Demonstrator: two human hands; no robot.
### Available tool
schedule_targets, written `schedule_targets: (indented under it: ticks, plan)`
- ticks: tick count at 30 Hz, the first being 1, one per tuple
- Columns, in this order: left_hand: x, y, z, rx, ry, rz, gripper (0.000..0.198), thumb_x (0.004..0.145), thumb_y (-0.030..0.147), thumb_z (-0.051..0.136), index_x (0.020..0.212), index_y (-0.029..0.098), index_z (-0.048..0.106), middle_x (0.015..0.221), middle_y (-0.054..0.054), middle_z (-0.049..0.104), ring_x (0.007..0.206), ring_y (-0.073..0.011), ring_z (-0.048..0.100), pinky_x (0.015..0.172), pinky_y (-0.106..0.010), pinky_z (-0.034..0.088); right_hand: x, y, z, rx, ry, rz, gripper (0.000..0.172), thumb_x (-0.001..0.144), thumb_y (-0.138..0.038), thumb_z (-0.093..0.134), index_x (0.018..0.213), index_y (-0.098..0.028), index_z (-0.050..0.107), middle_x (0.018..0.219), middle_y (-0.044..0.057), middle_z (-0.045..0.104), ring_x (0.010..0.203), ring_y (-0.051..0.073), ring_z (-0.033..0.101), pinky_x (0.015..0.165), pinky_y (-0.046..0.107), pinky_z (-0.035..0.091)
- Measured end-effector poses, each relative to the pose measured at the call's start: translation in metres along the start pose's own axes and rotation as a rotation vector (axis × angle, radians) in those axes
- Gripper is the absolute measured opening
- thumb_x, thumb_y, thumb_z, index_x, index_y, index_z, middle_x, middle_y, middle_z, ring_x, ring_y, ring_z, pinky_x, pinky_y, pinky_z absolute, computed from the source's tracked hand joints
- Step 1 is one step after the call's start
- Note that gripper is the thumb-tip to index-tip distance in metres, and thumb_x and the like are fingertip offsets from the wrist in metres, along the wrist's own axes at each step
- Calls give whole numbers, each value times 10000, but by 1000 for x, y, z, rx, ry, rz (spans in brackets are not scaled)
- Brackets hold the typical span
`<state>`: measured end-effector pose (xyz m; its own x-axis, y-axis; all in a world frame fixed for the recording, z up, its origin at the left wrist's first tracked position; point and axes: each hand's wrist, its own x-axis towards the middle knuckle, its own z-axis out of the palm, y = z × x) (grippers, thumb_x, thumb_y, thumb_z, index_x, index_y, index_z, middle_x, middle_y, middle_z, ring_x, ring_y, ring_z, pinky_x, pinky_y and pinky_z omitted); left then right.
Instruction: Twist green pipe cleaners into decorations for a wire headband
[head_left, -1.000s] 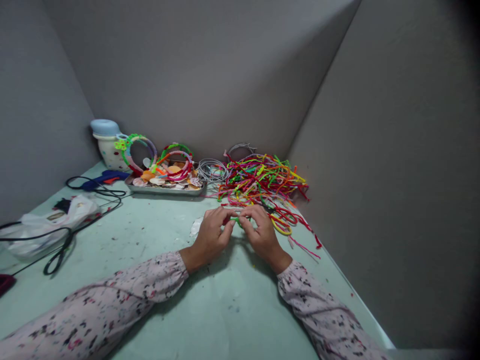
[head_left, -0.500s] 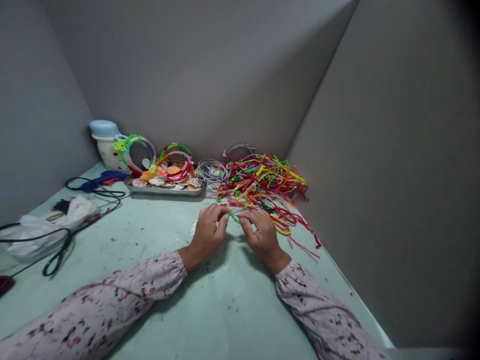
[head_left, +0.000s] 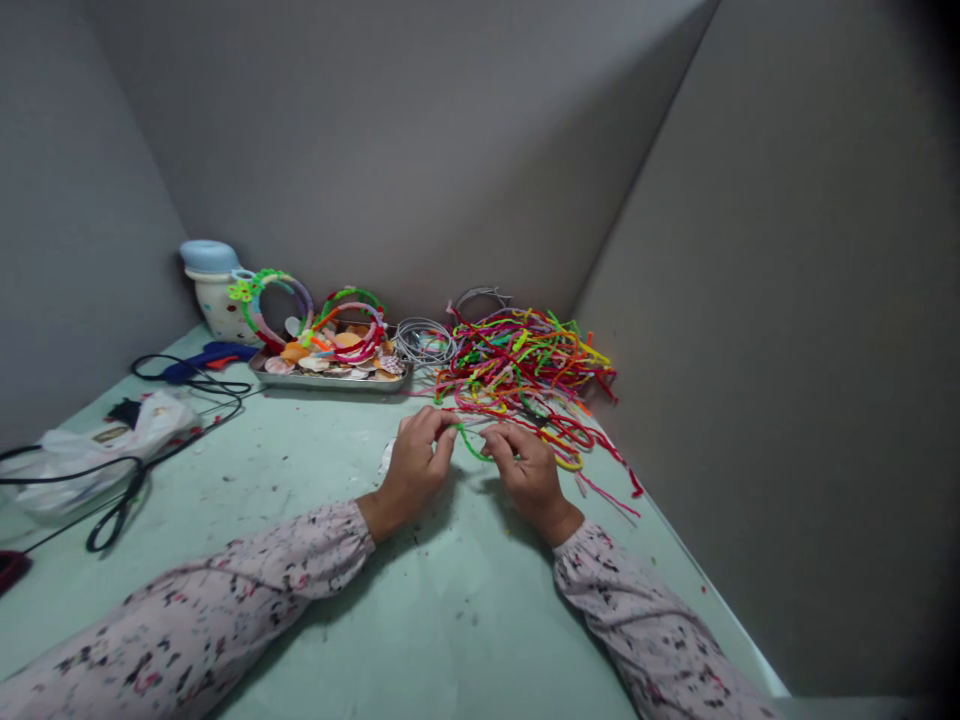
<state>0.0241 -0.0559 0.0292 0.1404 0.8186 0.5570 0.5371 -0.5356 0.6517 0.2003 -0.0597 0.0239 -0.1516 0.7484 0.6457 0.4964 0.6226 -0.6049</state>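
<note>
My left hand (head_left: 416, 465) and my right hand (head_left: 525, 462) rest on the pale green table (head_left: 420, 620), fingertips facing each other. Between them runs a short green pipe cleaner (head_left: 470, 443), pinched at each end by one hand and sagging in a small curve. Just behind the hands lies a tangled heap of coloured pipe cleaners (head_left: 525, 365), with red and yellow loops (head_left: 568, 445) beside my right hand. Both arms wear floral sleeves.
A metal tray (head_left: 334, 378) with shells and wrapped hoops stands at the back, next to bare wire rings (head_left: 426, 340) and a lidded jar (head_left: 212, 285). A blue glue gun (head_left: 202, 358), black cords (head_left: 142, 465) and a plastic bag (head_left: 90, 445) lie left. Grey walls enclose the table.
The hands have drawn slightly apart, and the green pipe cleaner, first bunched between the fingertips, now stretches out between them in a curve.
</note>
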Motion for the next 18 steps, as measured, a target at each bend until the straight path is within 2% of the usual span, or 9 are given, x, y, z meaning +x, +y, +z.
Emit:
schedule_targets:
  ticks: [3, 5, 11, 18]
  plan:
    - [0, 0, 0, 2, -11, 3, 142, 907, 224, 444, 925, 197, 582, 917, -39, 624, 920, -203, 561, 861, -369, 398, 5, 0, -2, -74, 133, -53, 146, 914, -270, 540, 972, -228, 667, 901, 57, 678, 801, 183, 622, 687, 314, 512]
    - [-1, 1, -1, 7, -24, 9, 142, 902, 218, 445, 920, 195, 583, 898, -36, 615, 904, -200, 556, 855, -366, 398, 8, 0, -3, -88, 159, -85, 162, 897, -244, 565, 1024, -232, 664, 998, 78, 658, 890, 195, 615, 694, 319, 521]
    - [-2, 2, -1, -2, -61, 28, 142, 910, 222, 448, 870, 187, 580, 862, -24, 604, 859, -180, 550, 845, -352, 390, 9, 5, -3, -50, 22, -129, 136, 904, -214, 574, 974, -226, 690, 958, 66, 683, 944, 194, 625, 838, 362, 511]
    - [1, 3, -1, 36, -77, 1, 187, 933, 261, 428, 842, 192, 577, 860, -24, 614, 852, -181, 561, 838, -356, 384, 9, 7, -1, -51, -17, -141, 117, 917, -235, 560, 942, -231, 674, 909, 53, 671, 904, 195, 613, 808, 357, 501]
